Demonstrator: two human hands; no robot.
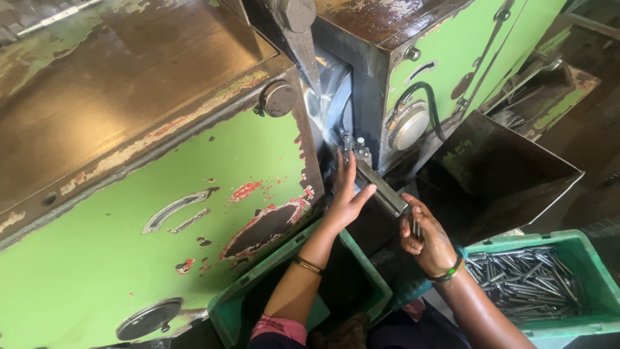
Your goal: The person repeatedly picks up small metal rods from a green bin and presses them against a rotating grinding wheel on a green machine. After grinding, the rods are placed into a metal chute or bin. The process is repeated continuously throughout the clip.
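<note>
**Two hands at the metal guide rail of a green machine**

The left hand [347,197], at the centre of the frame, lies open with fingers spread flat against the dark opening of the machine, its thumb touching the side of the long grey metal guide rail [381,187]; it closes on nothing. The right hand [426,242], just right of centre, is curled at the rail's lower end, its grip closed around a few thin steel rods [416,227] held upright in the fingers.

The rail slants from the machine's slot down toward the right hand. Below the left forearm sits a green plastic crate [361,271], dark inside. At lower right, a second green plastic crate [581,249] holds a heap of loose steel rods [523,281]. The worn green-painted machine housing [129,258] fills the left of the frame; a dark sheet-metal chute [504,174] stands at right.
</note>
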